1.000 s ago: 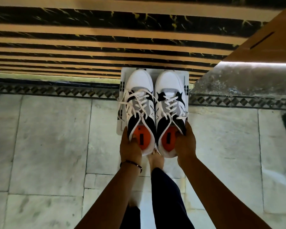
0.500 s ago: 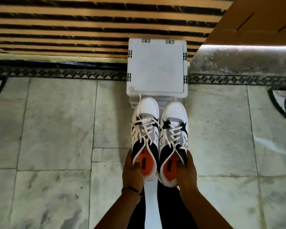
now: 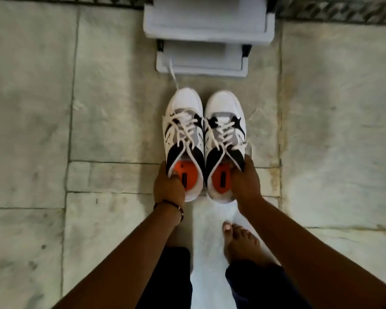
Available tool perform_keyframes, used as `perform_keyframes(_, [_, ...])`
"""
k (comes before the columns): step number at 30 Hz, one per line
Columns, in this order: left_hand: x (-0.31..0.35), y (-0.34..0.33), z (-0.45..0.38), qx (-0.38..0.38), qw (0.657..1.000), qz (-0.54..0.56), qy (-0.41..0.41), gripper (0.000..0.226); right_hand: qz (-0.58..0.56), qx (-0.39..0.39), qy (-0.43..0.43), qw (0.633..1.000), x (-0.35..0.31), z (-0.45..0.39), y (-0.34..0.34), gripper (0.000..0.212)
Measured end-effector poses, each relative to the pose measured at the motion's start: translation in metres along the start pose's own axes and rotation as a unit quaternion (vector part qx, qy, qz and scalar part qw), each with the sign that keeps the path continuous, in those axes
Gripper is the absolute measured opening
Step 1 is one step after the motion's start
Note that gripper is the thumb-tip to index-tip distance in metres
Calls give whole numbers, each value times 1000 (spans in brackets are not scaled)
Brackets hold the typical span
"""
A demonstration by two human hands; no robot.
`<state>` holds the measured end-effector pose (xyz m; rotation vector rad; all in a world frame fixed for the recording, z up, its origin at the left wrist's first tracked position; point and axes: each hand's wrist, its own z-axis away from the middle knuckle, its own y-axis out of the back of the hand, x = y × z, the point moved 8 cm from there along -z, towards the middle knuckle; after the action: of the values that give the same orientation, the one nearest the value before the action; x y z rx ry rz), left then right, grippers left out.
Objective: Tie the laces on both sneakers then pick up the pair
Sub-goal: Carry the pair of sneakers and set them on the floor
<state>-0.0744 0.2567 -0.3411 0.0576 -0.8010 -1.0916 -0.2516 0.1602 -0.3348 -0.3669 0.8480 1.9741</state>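
Note:
Two white, grey and black sneakers with orange insoles sit side by side, toes pointing away from me. My left hand [image 3: 169, 186] grips the collar of the left sneaker [image 3: 183, 130], thumb inside on the insole. My right hand [image 3: 245, 179] grips the outer collar of the right sneaker [image 3: 225, 128]. The white laces look loose and crossed over both tongues. One lace end [image 3: 173, 74] trails from the left sneaker up onto the white step stool [image 3: 207, 36]. I cannot tell whether the soles touch the floor.
A white two-step plastic stool stands just beyond the sneakers' toes. Pale marble floor tiles [image 3: 76, 119] spread on both sides. My bare right foot [image 3: 239, 241] stands below the right sneaker. A patterned dark border [image 3: 334, 7] runs along the top edge.
Both hands have carried the pair off the stool's top, toward me and down to near the floor in front of the stool. The view has tilted down and closer.

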Motion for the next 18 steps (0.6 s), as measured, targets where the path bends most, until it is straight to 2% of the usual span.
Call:
perform_keyframes(6, [-21, -26, -29, 24, 996, 37, -82, 47, 1, -27, 59, 998, 32, -46, -12, 35])
perform_keyframes(14, [-20, -32, -46, -52, 992, 6, -118, 55, 24, -71, 82, 994, 35, -57, -18, 38])
perform_keyframes(18, [7, -36, -73, -88, 983, -7, -159, 48, 42, -90, 90, 991, 25, -74, -22, 36])
